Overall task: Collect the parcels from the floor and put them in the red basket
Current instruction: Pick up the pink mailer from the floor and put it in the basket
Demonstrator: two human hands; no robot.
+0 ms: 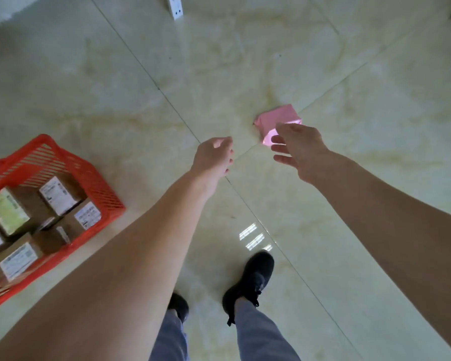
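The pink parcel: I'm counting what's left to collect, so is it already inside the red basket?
No, the pink parcel lies on the floor tiles, well apart from the red basket, with the right hand open near it.

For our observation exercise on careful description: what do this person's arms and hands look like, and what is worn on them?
Both forearms are bare to the frame edge: no sleeves, gloves, watch or rings visible. The left hand and right hand carry no markings. Lower down are grey-blue trousers and black lace-up shoes.
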